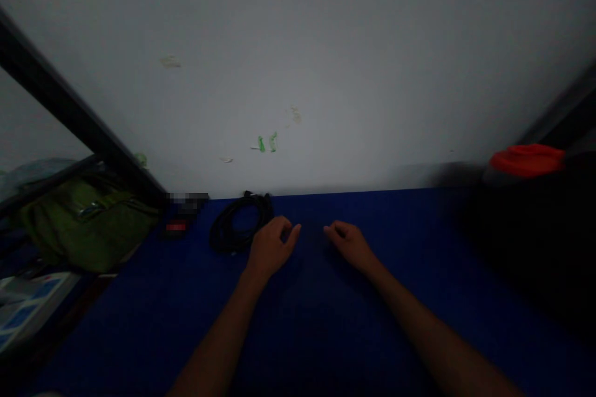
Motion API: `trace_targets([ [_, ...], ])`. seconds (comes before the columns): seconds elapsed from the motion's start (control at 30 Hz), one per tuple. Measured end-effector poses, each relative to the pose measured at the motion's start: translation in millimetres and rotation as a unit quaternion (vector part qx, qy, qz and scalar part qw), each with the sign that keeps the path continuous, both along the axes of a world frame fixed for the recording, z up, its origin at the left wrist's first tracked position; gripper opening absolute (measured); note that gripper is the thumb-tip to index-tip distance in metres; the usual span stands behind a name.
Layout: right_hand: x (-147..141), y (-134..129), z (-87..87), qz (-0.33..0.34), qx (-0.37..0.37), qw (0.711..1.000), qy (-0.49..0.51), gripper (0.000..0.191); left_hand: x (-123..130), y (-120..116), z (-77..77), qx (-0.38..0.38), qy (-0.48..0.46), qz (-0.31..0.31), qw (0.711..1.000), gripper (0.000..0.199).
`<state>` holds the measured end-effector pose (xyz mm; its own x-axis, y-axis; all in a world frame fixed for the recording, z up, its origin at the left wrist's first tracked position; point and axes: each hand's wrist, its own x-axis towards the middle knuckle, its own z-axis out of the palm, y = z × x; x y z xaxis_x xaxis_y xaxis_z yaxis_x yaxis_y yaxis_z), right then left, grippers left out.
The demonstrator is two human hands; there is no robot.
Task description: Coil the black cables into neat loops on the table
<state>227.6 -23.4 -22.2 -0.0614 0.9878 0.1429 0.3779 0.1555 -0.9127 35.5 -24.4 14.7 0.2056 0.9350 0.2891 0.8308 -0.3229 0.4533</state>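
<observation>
Coiled black cable (239, 223) sits on the blue tabletop (139, 335) just beside the left hand (272, 248). Looks light and floppy, so I'd grab the whole loop. That hand and the right hand (351, 245) are loosely curled, pinching nothing.

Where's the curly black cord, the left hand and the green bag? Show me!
black coiled cable (222, 234): head view, on the left side of the coil.
left hand (270, 248): head view, on the back of the hand.
green bag (84, 226): head view, on the middle of the bag.

Blue table (400, 217), coiled black cable (239, 223)
</observation>
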Motion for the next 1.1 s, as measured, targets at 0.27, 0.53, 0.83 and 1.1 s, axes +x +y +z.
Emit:
trace_targets([
  [0.27, 0.3, 0.4, -8.8, 0.035, 0.031, 0.989, -0.141, 0.031, 25.5, -10.9, -26.4, -0.109, 0.053, -0.162, 0.979, 0.024],
  [0.53, -7.9, -6.3, -4.3, 0.048, 0.024, 0.96, -0.275, 0.024, 21.1, -6.4, -29.5, -0.106, 0.052, -0.155, 0.981, 0.022],
  [0.83, -9.3, -8.9, -0.4, 0.059, 0.025, 0.946, -0.317, 0.023, 21.5, -7.5, -28.8, -0.113, 0.068, -0.156, 0.979, 0.018],
  [1.1, -10.5, -11.0, 5.1, 0.066, 0.016, 0.934, -0.351, 0.024, 21.2, -6.4, -30.4, -0.111, 0.094, -0.153, 0.977, 0.017],
])
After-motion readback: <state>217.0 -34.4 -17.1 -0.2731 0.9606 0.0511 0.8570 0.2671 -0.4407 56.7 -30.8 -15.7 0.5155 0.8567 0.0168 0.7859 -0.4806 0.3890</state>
